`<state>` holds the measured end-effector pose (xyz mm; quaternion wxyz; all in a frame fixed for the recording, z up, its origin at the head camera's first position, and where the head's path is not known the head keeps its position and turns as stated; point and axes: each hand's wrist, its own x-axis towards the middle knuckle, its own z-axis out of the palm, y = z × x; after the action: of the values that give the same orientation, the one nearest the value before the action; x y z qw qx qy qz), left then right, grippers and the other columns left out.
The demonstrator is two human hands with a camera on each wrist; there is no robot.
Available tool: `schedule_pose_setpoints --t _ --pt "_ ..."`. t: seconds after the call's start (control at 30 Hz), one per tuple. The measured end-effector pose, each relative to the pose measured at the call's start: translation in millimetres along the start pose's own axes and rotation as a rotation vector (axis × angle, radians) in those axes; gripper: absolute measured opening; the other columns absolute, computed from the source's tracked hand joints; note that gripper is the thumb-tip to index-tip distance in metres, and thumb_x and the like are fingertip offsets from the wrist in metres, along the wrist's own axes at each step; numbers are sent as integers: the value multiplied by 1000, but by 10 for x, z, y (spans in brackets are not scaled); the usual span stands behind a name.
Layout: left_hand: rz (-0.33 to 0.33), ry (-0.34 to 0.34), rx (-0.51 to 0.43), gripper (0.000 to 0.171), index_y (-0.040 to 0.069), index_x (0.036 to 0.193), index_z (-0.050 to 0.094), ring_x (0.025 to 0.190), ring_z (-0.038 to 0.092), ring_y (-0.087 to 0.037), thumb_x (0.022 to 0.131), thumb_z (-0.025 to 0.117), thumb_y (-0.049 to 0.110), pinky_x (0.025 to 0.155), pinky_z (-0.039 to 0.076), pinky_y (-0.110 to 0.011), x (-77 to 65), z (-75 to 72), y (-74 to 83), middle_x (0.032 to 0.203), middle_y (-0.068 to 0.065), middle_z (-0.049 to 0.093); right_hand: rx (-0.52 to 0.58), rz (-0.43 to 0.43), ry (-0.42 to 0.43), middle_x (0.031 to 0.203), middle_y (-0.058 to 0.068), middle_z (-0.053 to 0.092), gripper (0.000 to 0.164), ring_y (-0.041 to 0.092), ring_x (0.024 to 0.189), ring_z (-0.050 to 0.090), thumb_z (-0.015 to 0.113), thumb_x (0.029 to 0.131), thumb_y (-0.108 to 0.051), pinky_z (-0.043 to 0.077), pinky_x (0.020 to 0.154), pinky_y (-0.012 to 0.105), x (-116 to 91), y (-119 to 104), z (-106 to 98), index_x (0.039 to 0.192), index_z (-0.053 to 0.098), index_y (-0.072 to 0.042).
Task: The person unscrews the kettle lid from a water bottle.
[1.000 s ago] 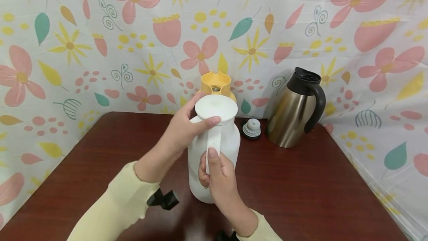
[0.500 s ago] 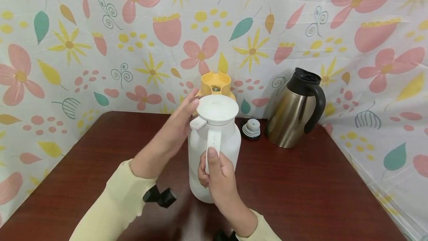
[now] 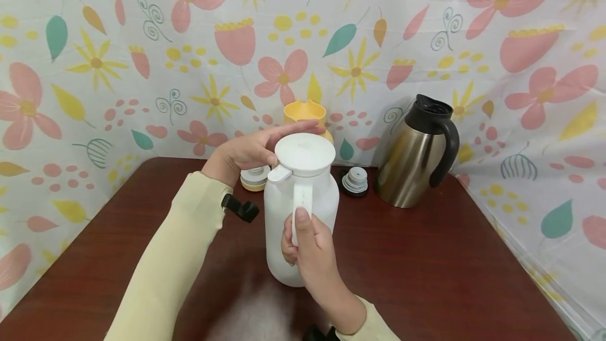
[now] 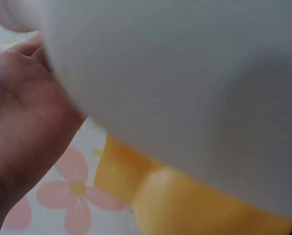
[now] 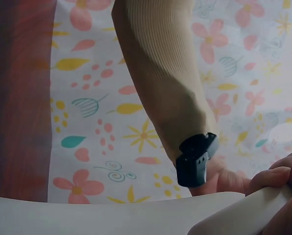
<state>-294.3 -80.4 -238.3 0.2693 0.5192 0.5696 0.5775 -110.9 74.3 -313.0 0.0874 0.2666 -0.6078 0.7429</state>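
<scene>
A white thermos jug stands upright on the table, its round white lid in place. My right hand grips the jug's handle, thumb pointing up along it. At the lid's far left side is my left hand, with fingers stretched out behind the rim and the thumb beside the small white tab. Whether those fingertips touch the lid is hard to tell. The left wrist view shows the left palm beside the blurred white jug.
Behind the jug stands a yellow flask, mostly hidden. A white and yellow stopper lies left of the jug. To the right are a white and black stopper and a steel thermos jug with a black handle. A flowered cloth hangs behind.
My left hand has let go of the lid and swung round to its far side, uncovering the tab and the stopper on the left. The right hand keeps its hold.
</scene>
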Motion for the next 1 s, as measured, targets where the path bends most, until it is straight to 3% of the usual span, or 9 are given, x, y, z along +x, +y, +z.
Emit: schedule_pose_setpoints --t 0.1,0.2,0.33,0.5,0.57,0.67,0.77,0.87,1.0 --pt "-25 4 32 130 3 163 18 134 52 -11 69 89 59 110 45 -29 23 43 12 156 -3 44 15 2 -6 53 18 27 54 10 44 30 31 114 -29 29 42 22 -1 4 9 76 38 9" --pt "-76 69 83 136 -1 161 18 125 55 -12 65 89 64 104 48 -28 -16 123 51 142 2 52 25 4 -12 53 19 27 54 9 44 31 31 114 -30 29 43 22 -8 7 19 76 38 9" --pt "-138 229 126 138 1 160 21 115 59 -12 62 88 70 97 51 -27 -84 305 96 141 -11 51 26 1 -9 52 20 26 55 7 45 31 31 114 -31 29 42 21 -16 13 25 75 38 9" --pt "-180 506 183 143 7 160 26 114 56 -20 52 83 83 95 49 -27 -109 651 155 145 -19 45 35 0 -4 52 20 25 56 6 44 31 32 114 -32 28 41 22 -18 21 21 75 37 9" --pt "-194 622 210 128 9 159 28 119 54 -24 64 85 72 98 46 -29 -100 790 179 147 -19 44 42 0 -7 52 20 25 57 6 44 30 32 114 -33 28 41 22 -15 23 19 76 37 9" --pt "-219 780 242 99 12 159 28 125 53 -27 81 82 42 102 46 -34 -61 990 202 147 -17 48 42 -11 -6 52 19 25 57 6 44 30 32 114 -32 27 40 22 -13 28 14 75 37 9" --pt "-236 897 275 87 15 159 28 127 54 -27 86 75 20 105 47 -38 -10 1146 219 146 -15 50 37 -18 -4 52 19 25 56 6 44 30 32 114 -32 27 40 23 -8 30 8 76 37 9" --pt "-234 954 285 89 16 159 26 128 54 -28 86 76 19 107 45 -41 15 1222 226 147 -15 51 34 -19 -4 52 18 26 56 7 43 30 32 114 -32 27 40 24 -4 28 3 76 37 9" --pt "-226 964 284 91 16 160 25 132 51 -28 85 76 20 111 43 -42 22 1242 227 153 -13 45 34 -22 -5 52 19 26 57 8 43 30 32 114 -33 27 39 24 -3 24 -2 76 37 9"
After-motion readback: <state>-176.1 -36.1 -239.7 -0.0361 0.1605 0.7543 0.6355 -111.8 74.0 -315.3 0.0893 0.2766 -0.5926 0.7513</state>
